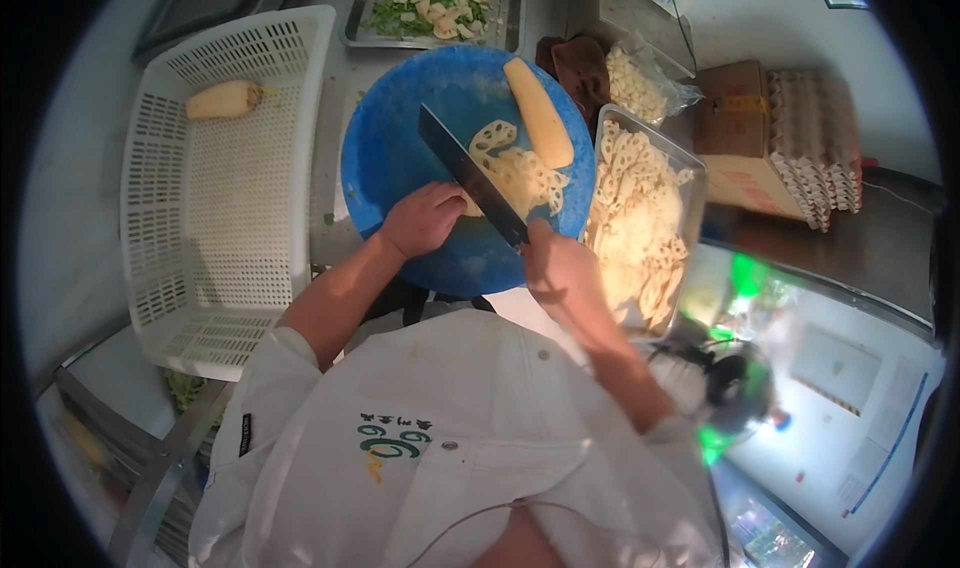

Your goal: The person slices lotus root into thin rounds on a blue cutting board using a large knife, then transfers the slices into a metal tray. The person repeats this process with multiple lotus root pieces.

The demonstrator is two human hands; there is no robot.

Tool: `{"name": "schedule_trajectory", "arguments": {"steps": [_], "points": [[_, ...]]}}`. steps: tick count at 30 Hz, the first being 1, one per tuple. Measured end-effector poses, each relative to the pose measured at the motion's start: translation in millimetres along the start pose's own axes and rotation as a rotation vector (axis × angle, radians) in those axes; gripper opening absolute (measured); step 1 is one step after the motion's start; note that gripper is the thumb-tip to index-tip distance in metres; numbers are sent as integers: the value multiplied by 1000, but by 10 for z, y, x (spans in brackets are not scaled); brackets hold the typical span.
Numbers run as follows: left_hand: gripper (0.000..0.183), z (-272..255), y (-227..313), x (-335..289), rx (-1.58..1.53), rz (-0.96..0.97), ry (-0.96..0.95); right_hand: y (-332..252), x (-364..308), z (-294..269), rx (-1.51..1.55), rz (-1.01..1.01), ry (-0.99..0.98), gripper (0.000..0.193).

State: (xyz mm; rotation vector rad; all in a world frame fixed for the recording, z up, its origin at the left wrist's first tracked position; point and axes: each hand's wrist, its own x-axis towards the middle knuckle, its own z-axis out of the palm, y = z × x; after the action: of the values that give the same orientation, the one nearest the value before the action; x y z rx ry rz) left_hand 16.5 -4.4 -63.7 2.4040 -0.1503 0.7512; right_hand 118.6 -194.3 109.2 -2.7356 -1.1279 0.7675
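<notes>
A dark cleaver (pixel 464 164) slants beside pale, holed lotus root slices (pixel 522 180) heaped on a round blue board (pixel 385 133).

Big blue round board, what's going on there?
The person's right hand holds a big knife by its handle over the blue board. The left hand is curled beside the blade, at a pale piece of lotus root that it partly hides. Holey slices lie heaped on the board, right of the blade, near one long root. A metal tray on the right holds many more slices, and the white basket on the left holds another root.
</notes>
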Motion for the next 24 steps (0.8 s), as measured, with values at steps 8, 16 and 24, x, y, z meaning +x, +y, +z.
{"name": "schedule_trajectory", "arguments": {"steps": [8, 16, 24], "points": [[16, 11, -2, -14, -43, -24, -15, 119, -140, 44, 6, -82, 17, 15], [12, 23, 8, -34, -10, -60, -9, -59, 363, 516, 67, 48, -75, 18], [11, 26, -10, -56, 17, -28, -28, -16, -62, -34, 46, -25, -52, 18]]}}
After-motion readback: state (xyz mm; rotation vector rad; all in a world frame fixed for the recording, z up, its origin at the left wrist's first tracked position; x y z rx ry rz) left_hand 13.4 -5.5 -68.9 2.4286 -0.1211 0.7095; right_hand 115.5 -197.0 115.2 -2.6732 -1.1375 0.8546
